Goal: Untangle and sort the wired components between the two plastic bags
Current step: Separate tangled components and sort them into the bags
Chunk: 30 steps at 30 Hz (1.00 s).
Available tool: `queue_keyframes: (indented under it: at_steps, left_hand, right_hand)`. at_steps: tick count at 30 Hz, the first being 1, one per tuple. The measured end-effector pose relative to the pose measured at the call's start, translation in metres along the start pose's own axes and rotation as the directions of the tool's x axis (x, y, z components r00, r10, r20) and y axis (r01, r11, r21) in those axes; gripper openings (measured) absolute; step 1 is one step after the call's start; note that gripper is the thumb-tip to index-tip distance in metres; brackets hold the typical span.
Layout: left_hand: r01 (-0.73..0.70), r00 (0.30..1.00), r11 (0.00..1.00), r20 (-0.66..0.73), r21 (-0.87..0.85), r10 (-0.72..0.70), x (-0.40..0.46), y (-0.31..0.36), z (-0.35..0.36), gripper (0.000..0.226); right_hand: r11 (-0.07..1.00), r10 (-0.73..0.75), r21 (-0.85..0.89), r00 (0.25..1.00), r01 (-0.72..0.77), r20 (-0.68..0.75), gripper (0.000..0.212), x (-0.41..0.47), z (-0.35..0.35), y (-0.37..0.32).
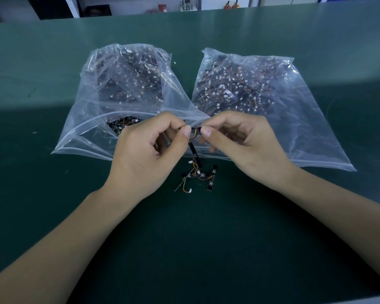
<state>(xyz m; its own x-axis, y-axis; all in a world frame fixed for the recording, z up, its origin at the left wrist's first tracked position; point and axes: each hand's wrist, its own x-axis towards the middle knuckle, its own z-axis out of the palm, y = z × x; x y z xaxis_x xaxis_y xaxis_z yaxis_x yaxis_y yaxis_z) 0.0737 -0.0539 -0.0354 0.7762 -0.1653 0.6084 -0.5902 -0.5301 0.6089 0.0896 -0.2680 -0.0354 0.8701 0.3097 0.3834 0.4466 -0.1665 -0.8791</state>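
head view: dark green bench mat [53, 73], shelving [72, 7] behind. left hand [149, 148] and right hand [239, 139] pinch one wired component [195, 131] between two clear plastic bags [92, 110]; loose tangle [198, 175] lies below.

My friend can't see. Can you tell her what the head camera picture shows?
Two hands, left hand and right hand, pinch a small wired component between them above a green table. Behind lie two clear plastic bags full of components; a tangled few sit below.
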Motion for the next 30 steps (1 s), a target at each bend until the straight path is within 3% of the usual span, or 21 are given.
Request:
queue_keyframes:
  at_steps: [30]
  left_hand:
    - [-0.038,0.999,0.998,0.017,0.048,0.037,-0.0005,0.0047,0.0000,0.018]
  right_hand:
    - [0.999,-0.011,-0.039,0.999,0.012,0.033,0.009,-0.0013,-0.0005,0.0023]
